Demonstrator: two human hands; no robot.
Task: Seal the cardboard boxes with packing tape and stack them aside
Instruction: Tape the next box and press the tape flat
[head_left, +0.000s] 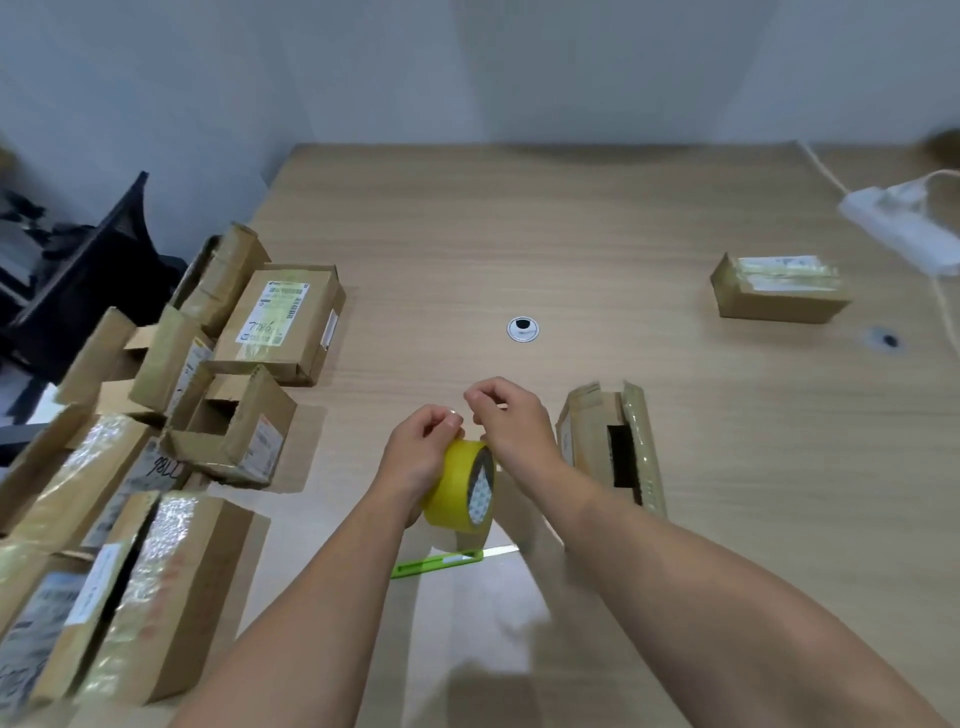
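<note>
The table (519, 234) lies bare across its middle and far side, with only a flush cable grommet (522, 329) there. On your left a crowded heap of cardboard boxes (156, 415) blocks the whole edge. An open box (613, 447) stands just beside your right hand (511, 421). Far right sit a taped box (779, 288) and a power strip (904, 223). A green cutter (436, 564) lies between your forearms.

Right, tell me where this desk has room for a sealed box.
Bare: the desk behind the grommet to the wall, and between the open box and the taped box. Crowded: the box pile at left, tape roll in front.
</note>
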